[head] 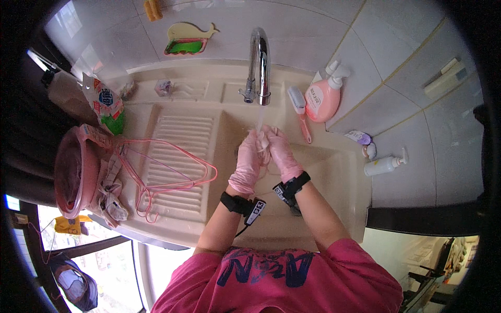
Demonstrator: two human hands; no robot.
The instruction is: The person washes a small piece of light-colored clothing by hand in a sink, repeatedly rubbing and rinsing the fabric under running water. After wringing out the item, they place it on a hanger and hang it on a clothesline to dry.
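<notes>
My left hand (247, 162) and my right hand (280, 154), both in pink gloves, grip a pale wet cloth item (264, 150) between them. They hold it over the sink basin (321, 164), under water running from the chrome faucet (263, 66). The fingertips are close together and partly hidden by the folds of cloth. Each wrist wears a black strap with a small device. A pink-handled scrub brush (299, 113) lies at the basin's upper right, beside a pink pump bottle (324, 99).
Pink hangers (176, 184) lie on the ribbed washboard (178, 156) at left. Beyond them stand a pink basin (76, 172), crumpled cloth (113, 203) and a detergent bag (103, 99). A whale-shaped soap holder (188, 35) is on the wall. A white pump bottle (381, 166) is at right.
</notes>
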